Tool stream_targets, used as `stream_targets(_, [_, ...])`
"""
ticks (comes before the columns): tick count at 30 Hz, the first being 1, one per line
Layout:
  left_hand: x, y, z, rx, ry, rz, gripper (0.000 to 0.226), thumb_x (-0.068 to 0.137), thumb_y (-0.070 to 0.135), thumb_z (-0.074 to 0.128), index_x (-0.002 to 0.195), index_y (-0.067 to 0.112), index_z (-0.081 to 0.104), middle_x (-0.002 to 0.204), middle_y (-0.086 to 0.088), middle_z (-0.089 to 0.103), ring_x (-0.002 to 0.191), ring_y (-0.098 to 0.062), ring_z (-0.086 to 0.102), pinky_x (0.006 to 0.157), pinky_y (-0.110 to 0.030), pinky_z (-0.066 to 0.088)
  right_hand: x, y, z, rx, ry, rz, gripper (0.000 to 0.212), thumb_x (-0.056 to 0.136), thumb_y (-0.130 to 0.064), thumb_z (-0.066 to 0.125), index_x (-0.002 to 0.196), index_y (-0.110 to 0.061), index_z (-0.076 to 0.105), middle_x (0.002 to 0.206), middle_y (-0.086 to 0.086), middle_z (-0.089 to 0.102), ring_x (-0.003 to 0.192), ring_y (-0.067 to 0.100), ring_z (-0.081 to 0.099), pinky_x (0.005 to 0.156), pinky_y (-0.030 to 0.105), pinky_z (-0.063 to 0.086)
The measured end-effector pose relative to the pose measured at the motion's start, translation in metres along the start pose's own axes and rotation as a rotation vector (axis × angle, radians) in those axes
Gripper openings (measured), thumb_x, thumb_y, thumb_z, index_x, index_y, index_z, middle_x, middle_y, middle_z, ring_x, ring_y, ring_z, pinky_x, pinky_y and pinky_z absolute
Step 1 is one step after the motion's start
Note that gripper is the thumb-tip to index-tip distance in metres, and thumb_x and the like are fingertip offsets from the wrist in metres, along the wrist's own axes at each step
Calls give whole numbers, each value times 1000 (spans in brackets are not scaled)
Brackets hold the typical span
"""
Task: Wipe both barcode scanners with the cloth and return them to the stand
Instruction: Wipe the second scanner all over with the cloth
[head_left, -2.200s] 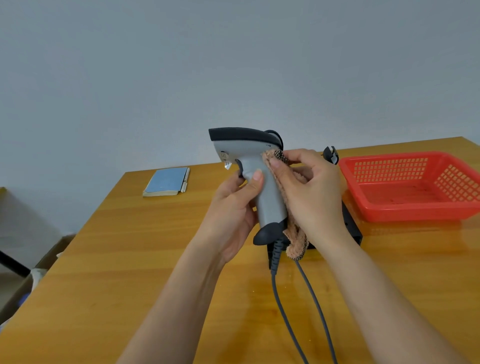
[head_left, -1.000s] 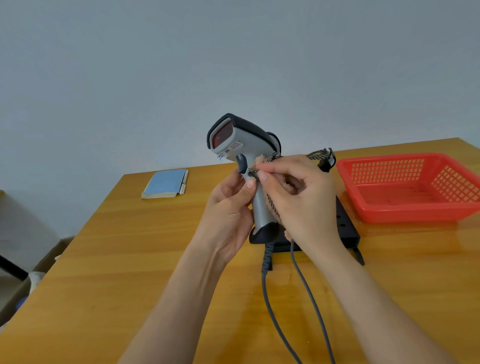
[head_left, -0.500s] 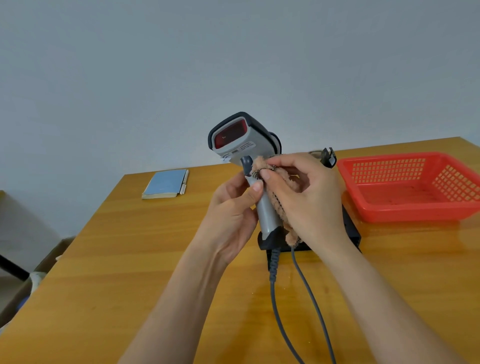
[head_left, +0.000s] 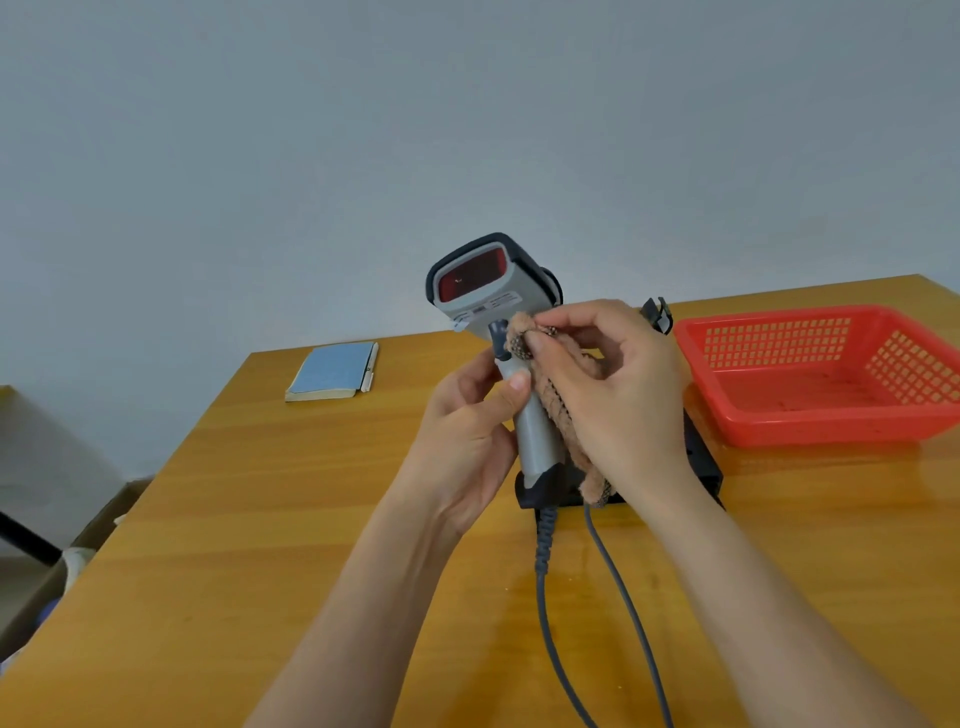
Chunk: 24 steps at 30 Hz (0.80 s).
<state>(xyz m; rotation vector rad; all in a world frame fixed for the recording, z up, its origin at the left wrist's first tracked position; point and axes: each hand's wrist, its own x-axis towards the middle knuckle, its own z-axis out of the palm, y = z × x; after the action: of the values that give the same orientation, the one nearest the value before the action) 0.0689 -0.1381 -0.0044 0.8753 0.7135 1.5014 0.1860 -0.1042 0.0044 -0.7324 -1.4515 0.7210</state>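
Note:
A grey barcode scanner (head_left: 498, 291) with a black rim and red window is held upright above the table, window turned toward me. My left hand (head_left: 467, 431) grips its handle from the left, thumb across the front. My right hand (head_left: 618, 400) pinches a brown cloth (head_left: 550, 400) against the trigger area and down the handle's right side. The black stand (head_left: 701, 462) sits behind my hands, mostly hidden. A black part of the second scanner (head_left: 657, 312) pokes out above my right hand; the rest is hidden. Two grey cables (head_left: 618, 587) run toward me.
A red plastic basket (head_left: 821, 374) stands on the right of the wooden table (head_left: 260, 519). A blue notebook (head_left: 332, 371) lies at the back left. Cardboard boxes (head_left: 62, 561) sit on the floor past the table's left edge.
The scanner has rotated so its red window faces me more fully. My right hand has moved the cloth up from the handle's side to the trigger area.

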Motion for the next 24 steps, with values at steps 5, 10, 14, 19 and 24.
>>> stream_targets(5, [1, -5, 7, 8, 0, -2, 53, 87, 6, 56, 137, -8, 44, 123, -20, 61, 109, -26, 62, 91, -33, 54, 5, -6, 4, -34, 145, -154, 8, 85, -13, 72, 92, -12, 68, 93, 4, 63, 89, 8, 62, 77, 18, 51])
stream_targets(10, [2, -5, 3, -3, 26, -11, 54, 86, 6, 57, 138, -6, 45, 123, -19, 60, 109, -25, 62, 91, -35, 55, 1, 3, 4, -40, 116, -24, 10, 85, -13, 72, 92, -18, 66, 92, 0, 66, 87, 5, 63, 74, 15, 50])
stream_targets(14, [2, -4, -1, 14, 43, -18, 55, 86, 9, 58, 138, -5, 46, 122, -20, 62, 113, -28, 59, 99, -41, 51, 1, 7, 3, -38, 100, 78, 13, 85, -12, 72, 90, -22, 65, 91, -3, 67, 86, 7, 65, 71, 14, 51])
stream_targets(19, [2, -2, 2, 19, 57, -11, 55, 86, 6, 58, 139, -4, 45, 136, -27, 54, 122, -34, 56, 102, -44, 49, 2, -2, 3, 116, 175, 48, 11, 87, -7, 68, 91, -17, 65, 91, 0, 68, 87, 12, 66, 71, 19, 53])
stream_targets(24, [1, -3, 6, 27, 39, -12, 51, 90, 4, 59, 138, -5, 45, 131, -24, 57, 115, -30, 59, 97, -38, 52, 5, -4, 6, 63, 134, -35, 9, 89, -13, 68, 98, -14, 64, 96, 5, 66, 91, 13, 65, 74, 26, 55])
